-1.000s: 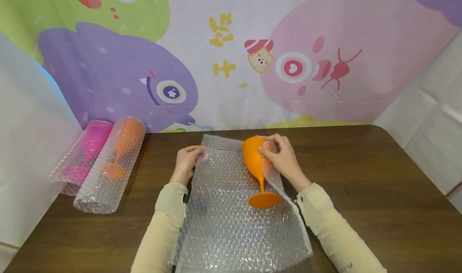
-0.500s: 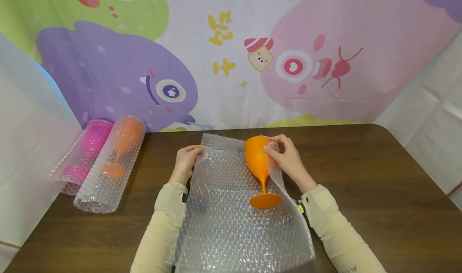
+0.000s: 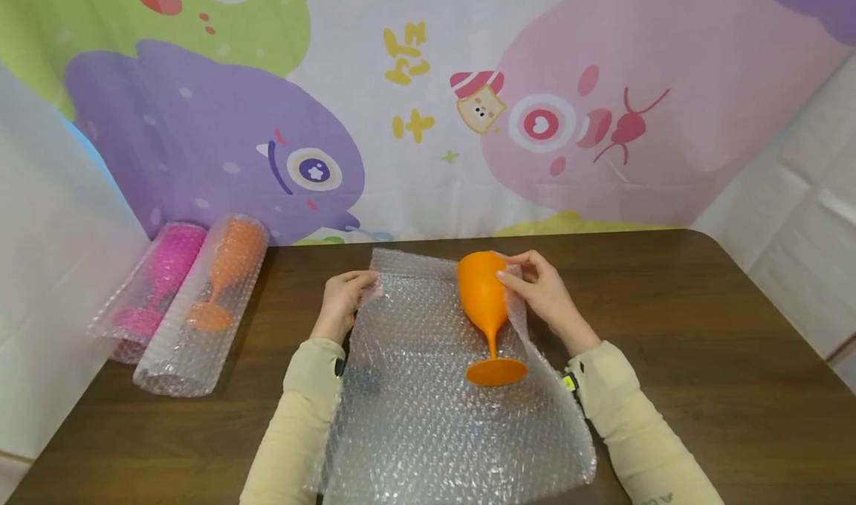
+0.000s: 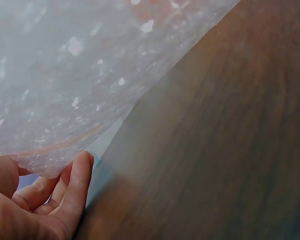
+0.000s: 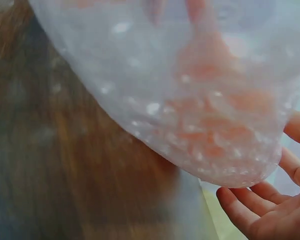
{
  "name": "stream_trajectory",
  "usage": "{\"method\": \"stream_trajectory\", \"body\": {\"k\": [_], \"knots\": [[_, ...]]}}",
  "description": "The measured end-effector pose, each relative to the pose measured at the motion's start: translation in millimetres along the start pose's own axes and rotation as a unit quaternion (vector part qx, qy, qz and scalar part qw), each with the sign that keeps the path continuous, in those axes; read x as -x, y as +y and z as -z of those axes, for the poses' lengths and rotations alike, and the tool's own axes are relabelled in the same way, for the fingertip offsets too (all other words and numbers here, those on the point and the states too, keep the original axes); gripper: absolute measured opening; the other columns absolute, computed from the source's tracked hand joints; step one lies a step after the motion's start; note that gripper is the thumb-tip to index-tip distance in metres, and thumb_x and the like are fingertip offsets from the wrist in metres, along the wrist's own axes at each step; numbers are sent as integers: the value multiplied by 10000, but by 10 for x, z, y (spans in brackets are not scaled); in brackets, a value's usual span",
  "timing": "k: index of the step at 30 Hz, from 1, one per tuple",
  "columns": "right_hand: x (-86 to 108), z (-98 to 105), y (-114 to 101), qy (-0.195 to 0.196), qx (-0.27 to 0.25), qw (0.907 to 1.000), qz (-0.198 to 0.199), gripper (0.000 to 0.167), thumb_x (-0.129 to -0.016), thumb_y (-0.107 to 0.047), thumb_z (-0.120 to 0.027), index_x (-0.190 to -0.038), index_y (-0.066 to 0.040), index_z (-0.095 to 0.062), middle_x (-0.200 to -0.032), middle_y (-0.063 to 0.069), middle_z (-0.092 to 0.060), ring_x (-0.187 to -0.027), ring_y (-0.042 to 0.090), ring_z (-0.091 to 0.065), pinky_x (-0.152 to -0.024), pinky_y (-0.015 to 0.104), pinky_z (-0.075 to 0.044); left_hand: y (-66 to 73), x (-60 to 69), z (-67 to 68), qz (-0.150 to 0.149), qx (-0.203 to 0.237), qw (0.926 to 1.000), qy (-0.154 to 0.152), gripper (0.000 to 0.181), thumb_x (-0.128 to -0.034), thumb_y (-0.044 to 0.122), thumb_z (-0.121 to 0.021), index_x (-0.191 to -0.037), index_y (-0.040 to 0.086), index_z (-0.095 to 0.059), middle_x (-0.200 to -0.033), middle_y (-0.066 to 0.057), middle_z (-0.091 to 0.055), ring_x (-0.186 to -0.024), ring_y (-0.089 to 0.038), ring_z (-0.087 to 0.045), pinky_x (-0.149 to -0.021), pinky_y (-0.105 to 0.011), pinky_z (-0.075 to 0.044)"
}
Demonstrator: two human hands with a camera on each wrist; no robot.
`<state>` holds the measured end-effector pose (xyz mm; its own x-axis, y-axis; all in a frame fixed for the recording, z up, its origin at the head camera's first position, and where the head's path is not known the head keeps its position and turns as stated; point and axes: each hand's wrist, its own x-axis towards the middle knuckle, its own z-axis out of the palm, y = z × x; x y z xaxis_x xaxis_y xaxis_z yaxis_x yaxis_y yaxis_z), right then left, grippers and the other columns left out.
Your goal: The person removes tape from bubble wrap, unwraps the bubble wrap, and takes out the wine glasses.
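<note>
An orange goblet [image 3: 483, 290] lies on a sheet of bubble wrap [image 3: 414, 408], its bowl toward the far end and its round foot toward me. At the far left corner, my left hand [image 3: 343, 303] pinches the wrap's edge. My right hand [image 3: 545, 293] grips the wrap's far right edge beside the bowl, with the thumb at the bowl's side. In the right wrist view the goblet [image 5: 210, 120] shows orange through the wrap, and the fingers [image 5: 240, 205] lie under the wrap's edge. The left wrist view shows the left hand [image 4: 50, 200] at the wrap's curled edge.
Two rolled bubble-wrap bundles lie at the table's left: one with a pink goblet [image 3: 170, 264], one with an orange-coloured goblet [image 3: 234, 256]. Behind the dark wooden table [image 3: 702, 356] hangs a cartoon-printed cloth [image 3: 421, 186]. A white wall [image 3: 796, 186] stands at the right.
My right hand has moved a little to the right with the wrap's edge. The goblet has shifted slightly right too, and less wrap covers its bowl. My left hand stays nearly in place.
</note>
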<state>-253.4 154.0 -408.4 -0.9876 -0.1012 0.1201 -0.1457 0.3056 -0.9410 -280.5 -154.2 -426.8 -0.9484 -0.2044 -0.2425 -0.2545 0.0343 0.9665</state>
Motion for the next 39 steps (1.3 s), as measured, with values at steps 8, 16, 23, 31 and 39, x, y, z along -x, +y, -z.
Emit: {"method": "stream_trajectory", "body": {"k": [8, 16, 23, 31, 39], "knots": [[-15, 29, 61, 21, 45, 9999, 123, 346, -895, -201, -578, -1167, -7, -491, -1194, 185, -519, -1041, 284, -538, -766, 242, -471, -10, 1, 16, -114, 196, 9997, 9, 305, -844, 115, -600, -1084, -74, -609, -621, 76, -570, -517, -28, -496, -428, -171, -355], [16, 65, 30, 88, 407, 9988, 274, 315, -913, -117, -534, -1189, 14, -458, -1252, 205, -470, -1188, 345, -439, -978, 481, -367, -7, 3, 36, -80, 108, 9999, 29, 311, -853, 124, -592, -1097, -68, -605, -629, 82, -558, -501, -33, -449, -421, -180, -330], [30, 103, 26, 193, 508, 9975, 461, 277, -882, 6, -483, -1157, 10, -455, -1222, 199, -478, -1145, 322, -455, -846, 404, -418, 8, 13, 33, 34, 91, 9999, 41, 321, -853, 143, -602, -1106, -54, -605, -638, 72, -546, -486, -40, -425, -427, -195, -348], [28, 138, 55, 205, 1023, 9932, 510, 253, -844, 70, -406, -1050, -15, -527, -1280, 169, -474, -1159, 310, -481, -726, 317, -398, -9, -3, 29, 89, 68, 9999, 50, 324, -854, 147, -606, -1108, -53, -604, -658, 67, -541, -512, -46, -433, -448, -204, -369], [12, 194, 136, 24, 1272, 9911, 385, 301, -869, 69, -372, -1087, -65, -531, -1265, 158, -486, -1114, 305, -509, -600, 299, -420, 18, 20, 41, 102, 166, 9998, -8, 334, -856, 137, -606, -1124, -63, -593, -647, 70, -547, -498, -38, -442, -440, -199, -373]]}}
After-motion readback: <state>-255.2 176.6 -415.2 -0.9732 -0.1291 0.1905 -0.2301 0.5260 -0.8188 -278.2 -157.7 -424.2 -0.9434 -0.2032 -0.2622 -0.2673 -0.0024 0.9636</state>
